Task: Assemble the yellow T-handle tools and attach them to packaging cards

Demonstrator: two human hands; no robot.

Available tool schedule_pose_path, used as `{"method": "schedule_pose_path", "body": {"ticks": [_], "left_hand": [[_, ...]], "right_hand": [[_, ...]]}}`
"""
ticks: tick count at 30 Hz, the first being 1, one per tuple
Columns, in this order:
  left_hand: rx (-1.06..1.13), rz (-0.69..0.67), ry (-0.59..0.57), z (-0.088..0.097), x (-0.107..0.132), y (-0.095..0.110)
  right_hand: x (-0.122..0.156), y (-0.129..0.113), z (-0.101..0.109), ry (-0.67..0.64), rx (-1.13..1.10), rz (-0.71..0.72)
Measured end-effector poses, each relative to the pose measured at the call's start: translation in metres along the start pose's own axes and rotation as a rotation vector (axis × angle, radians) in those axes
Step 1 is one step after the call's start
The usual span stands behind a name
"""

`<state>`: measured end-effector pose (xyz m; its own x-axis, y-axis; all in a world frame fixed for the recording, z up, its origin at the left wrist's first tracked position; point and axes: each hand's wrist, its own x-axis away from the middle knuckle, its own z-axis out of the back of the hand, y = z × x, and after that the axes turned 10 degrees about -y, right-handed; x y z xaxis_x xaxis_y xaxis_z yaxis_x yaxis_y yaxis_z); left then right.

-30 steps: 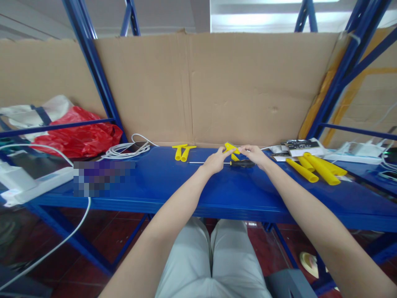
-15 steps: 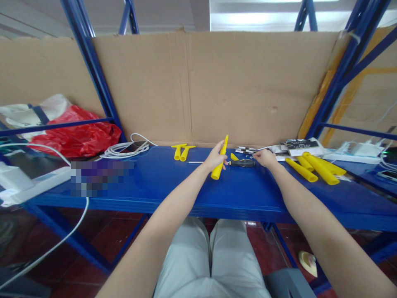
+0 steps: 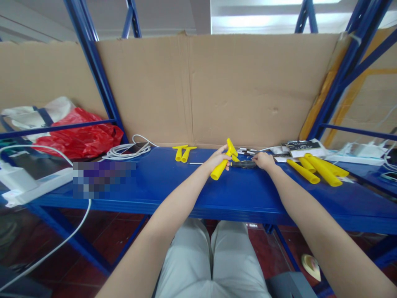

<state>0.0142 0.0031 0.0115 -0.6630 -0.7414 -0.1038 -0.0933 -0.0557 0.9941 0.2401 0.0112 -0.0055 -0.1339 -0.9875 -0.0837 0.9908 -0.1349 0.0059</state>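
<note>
My left hand [image 3: 217,159] is closed around a yellow T-shaped plastic handle [image 3: 219,170], its hollow end towards me and its crossbar up and away. My right hand [image 3: 263,160] is low over the table with its fingertips pinched together; whatever they hold is too small to make out. Just left of those fingers lies a screwdriver [image 3: 244,164] with a dark grip, its shaft pointing left behind my left hand. Another yellow piece [image 3: 235,158] shows partly behind the screwdriver. Small pieces lie by my right fingertips, too tiny to name.
Two yellow T-shaped handles [image 3: 187,155] stand at the back of the blue table [image 3: 173,186]. Several yellow tubes [image 3: 304,171] lie at right, beside papers [image 3: 302,147] and a power strip [image 3: 356,157]. Coiled white cable [image 3: 124,152] and a red bag [image 3: 80,134] are at left. Cardboard [image 3: 232,91] walls the back.
My left hand has turned the yellow handle so its crossbar now shows broadside. My right hand stays pinched in nearly the same place. The whole view has shifted slightly.
</note>
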Motion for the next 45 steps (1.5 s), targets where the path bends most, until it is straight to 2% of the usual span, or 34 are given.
{"method": "schedule_pose_path", "body": {"ticks": [11, 20, 24, 26, 29, 34, 38, 45], "left_hand": [[-0.02, 0.068, -0.14, 0.001, 0.001, -0.005], [-0.019, 0.075, -0.135, 0.0, 0.002, -0.003], [-0.012, 0.07, -0.146, -0.001, 0.003, -0.003], [-0.002, 0.059, -0.157, -0.001, 0.004, -0.002], [0.019, 0.042, -0.176, 0.0, 0.004, -0.002], [0.04, 0.036, -0.226, 0.001, 0.003, -0.004], [0.05, 0.036, -0.248, 0.001, 0.003, -0.004], [0.048, 0.019, -0.26, 0.002, 0.001, -0.008]], "right_hand": [[-0.006, 0.004, -0.003, 0.044, -0.089, -0.04], [-0.005, -0.001, -0.001, 0.016, -0.139, -0.067], [-0.007, 0.003, 0.0, 0.09, -0.255, -0.045], [-0.009, 0.003, 0.001, 0.18, -0.401, -0.002], [-0.01, -0.003, 0.003, 0.293, -0.692, 0.142], [-0.003, -0.025, 0.009, 0.304, -1.066, 0.368], [0.006, -0.037, 0.013, 0.272, -1.186, 0.429], [0.011, -0.039, 0.018, 0.3, -1.253, 0.451]]}}
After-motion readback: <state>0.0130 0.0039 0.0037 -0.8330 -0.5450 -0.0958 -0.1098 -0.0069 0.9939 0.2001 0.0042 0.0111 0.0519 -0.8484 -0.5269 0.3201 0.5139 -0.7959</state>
